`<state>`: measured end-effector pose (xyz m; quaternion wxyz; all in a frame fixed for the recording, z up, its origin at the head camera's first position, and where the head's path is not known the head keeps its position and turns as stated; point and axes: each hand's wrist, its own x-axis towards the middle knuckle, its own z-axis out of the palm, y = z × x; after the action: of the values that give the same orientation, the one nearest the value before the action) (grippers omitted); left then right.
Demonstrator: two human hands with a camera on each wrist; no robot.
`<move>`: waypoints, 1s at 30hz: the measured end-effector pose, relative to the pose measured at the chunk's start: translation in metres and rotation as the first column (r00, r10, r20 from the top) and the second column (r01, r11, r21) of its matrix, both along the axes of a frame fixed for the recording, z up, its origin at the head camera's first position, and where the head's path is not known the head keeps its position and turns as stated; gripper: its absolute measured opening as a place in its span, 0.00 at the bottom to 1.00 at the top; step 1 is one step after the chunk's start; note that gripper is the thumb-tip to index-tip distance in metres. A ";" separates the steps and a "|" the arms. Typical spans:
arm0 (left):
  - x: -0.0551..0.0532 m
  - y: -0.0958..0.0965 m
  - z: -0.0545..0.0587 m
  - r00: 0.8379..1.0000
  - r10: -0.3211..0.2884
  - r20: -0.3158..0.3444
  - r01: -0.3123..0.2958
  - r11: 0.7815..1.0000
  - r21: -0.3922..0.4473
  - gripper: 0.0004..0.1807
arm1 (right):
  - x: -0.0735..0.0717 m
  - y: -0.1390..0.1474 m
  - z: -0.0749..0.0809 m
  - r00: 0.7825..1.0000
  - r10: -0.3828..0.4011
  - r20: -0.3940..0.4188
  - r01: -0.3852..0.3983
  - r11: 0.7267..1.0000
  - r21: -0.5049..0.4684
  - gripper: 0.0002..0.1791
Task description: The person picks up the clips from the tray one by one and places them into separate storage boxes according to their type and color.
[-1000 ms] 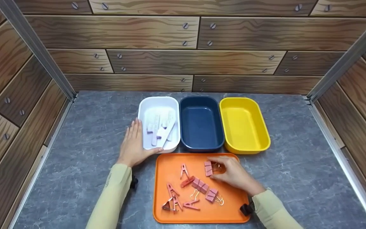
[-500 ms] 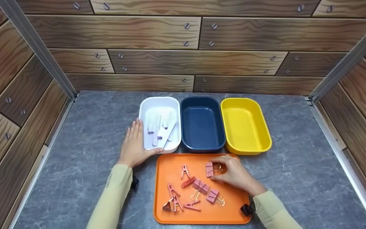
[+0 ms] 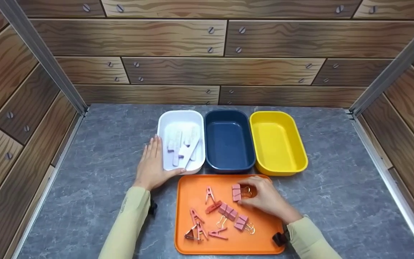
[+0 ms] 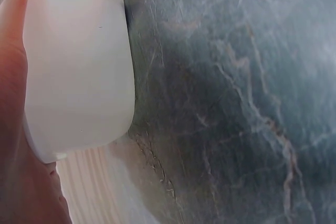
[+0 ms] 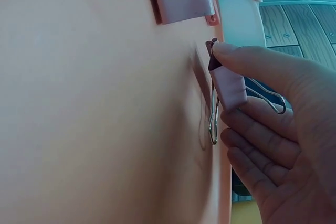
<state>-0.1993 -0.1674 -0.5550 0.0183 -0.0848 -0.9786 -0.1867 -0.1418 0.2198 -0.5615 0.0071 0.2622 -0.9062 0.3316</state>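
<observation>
Wood-patterned panels point(image 3: 178, 70) close off the far side and both flanks of a grey marbled tabletop point(image 3: 340, 172). With twelve o'clock pointing away from the person, an orange tray point(image 3: 189, 194) lies nearest, and three bins stand in a row beyond it: a white bin point(image 3: 181, 114) at eleven, a dark blue bin point(image 3: 230, 144) at twelve, a yellow bin point(image 3: 279, 144) at one. The left hand point(image 3: 152, 169) rests straight-fingered along the white bin's nine o'clock side, thumb at its near rim. The right hand point(image 3: 264, 199) reaches over the tray from about four o'clock, its narrow pinch holding a pink binder clip point(image 3: 236, 192) near the tray's twelve o'clock rim, wire handles toward the palm. Whether that clip touches the tray cannot be told. Other binder clips point(image 3: 241, 222) and slim pink clothespins point(image 3: 208, 190) lie mostly about the tray's middle and toward eight.

The step in hand looks like taking up this one clip; the next move probably calls for a steady pinch and a lift that clears the tray rim and bin walls. Those edges crowd together toward twelve; roomier tabletop spreads at three and nine.
</observation>
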 end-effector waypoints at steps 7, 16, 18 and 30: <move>0.000 0.000 0.003 1.000 -0.004 0.000 0.004 1.000 -0.020 0.78 | 0.002 -0.004 0.010 1.000 -0.001 0.012 0.001 1.000 0.007 0.31; 0.001 0.000 0.003 1.000 0.003 0.002 -0.003 1.000 -0.027 0.78 | 0.003 -0.008 0.026 1.000 0.001 0.027 0.000 0.999 -0.037 0.30; 0.001 0.000 0.003 1.000 0.004 0.003 -0.004 1.000 -0.027 0.78 | 0.002 -0.008 0.032 1.000 -0.008 0.028 0.009 0.999 -0.047 0.30; 0.001 0.000 0.002 1.000 -0.013 -0.023 0.013 1.000 -0.017 0.77 | -0.004 -0.009 0.058 0.998 -0.058 0.014 0.059 0.991 -0.124 0.30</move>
<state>-0.1986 -0.1672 -0.5534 0.0279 -0.0935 -0.9793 -0.1774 -0.1459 0.2109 -0.5032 0.0281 0.2328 -0.8912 0.3884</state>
